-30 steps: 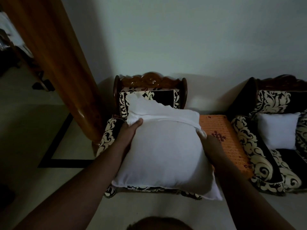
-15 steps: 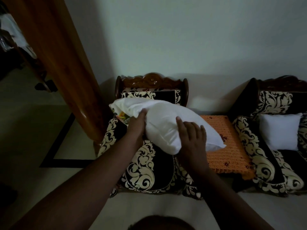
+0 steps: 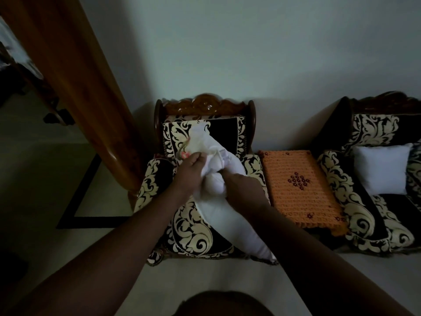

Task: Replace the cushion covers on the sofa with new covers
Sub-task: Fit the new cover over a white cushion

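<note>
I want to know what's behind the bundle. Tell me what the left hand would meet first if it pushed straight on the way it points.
Judging by the forearm, the left hand points up and right, so it would press deeper into the white cushion it already grips. Beyond that lies the patterned armchair backrest, though depth is unclear.

Dim, murky room light, deep shadows at the lower corners, wide-angle bending at the edges.

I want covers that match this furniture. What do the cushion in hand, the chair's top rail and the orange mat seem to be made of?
Cushion: soft white woven cloth, matte; it bunches and creases where both hands squeeze it. Top rail: carved wood, likely varnished, since it shows brown glossy highlights. Orange mat: probably knitted or crocheted yarn, judging by its ribbed rows and dark stitched flowers.
</note>
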`<state>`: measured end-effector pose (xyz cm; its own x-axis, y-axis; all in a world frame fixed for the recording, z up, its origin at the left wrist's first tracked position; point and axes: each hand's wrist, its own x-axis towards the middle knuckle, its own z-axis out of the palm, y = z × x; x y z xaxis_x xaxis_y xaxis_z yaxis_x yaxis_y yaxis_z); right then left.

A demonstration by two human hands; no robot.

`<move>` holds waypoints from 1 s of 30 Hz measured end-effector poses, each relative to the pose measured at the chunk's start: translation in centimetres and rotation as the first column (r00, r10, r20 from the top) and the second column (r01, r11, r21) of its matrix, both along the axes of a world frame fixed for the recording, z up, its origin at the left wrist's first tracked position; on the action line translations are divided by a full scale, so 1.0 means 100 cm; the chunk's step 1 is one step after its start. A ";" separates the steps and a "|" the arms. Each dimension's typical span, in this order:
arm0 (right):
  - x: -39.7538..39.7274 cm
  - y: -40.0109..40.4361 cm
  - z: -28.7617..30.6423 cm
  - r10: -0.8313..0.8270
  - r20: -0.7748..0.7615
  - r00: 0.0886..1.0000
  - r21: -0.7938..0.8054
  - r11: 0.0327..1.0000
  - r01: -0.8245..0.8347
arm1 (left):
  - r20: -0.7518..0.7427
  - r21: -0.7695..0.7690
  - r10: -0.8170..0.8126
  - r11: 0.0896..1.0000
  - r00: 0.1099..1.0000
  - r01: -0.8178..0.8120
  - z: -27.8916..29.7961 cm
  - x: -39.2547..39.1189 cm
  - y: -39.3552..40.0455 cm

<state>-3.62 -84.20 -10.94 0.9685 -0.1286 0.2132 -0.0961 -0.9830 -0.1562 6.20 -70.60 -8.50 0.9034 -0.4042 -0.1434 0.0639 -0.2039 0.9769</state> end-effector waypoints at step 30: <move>-0.001 -0.035 0.045 -0.379 0.333 0.863 0.887 0.436 -0.150 | 0.355 0.318 -0.048 0.945 0.933 -0.072 -0.048 0.002 0.029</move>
